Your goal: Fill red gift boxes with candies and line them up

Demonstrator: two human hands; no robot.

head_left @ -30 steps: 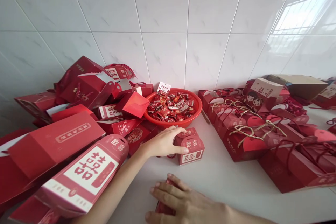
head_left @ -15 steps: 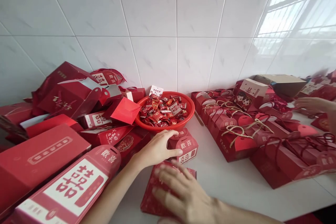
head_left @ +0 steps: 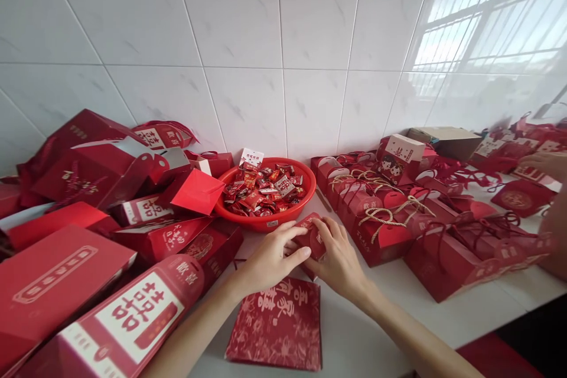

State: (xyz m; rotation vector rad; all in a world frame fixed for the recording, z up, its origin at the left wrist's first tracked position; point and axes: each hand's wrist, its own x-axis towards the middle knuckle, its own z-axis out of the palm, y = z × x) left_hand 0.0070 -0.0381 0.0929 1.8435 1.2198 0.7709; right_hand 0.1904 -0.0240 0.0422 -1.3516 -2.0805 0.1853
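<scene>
Both my hands are on a small red gift box [head_left: 315, 240] in front of the candy basket. My left hand [head_left: 277, 254] grips its left side, thumb pointing right. From the right, my right hand [head_left: 337, 257] closes over the box's top and near side, so much of the box is hidden. Just below them, a flat red printed packet [head_left: 277, 328] with white characters lies on the table, touched by neither hand. A red plastic basket [head_left: 270, 223] heaped with wrapped candies [head_left: 266, 190] stands beyond the hands.
On the left is a jumbled pile of red boxes [head_left: 110, 171], with a large box with white characters [head_left: 137, 313] nearest me. Rows of red boxes with cord handles [head_left: 390, 212] stand on the right. Another person's arm [head_left: 553, 218] reaches in at the right edge.
My right hand has moved off the flat red packet, up to the small gift box, and now holds it with my left. The camera view has shifted slightly right.
</scene>
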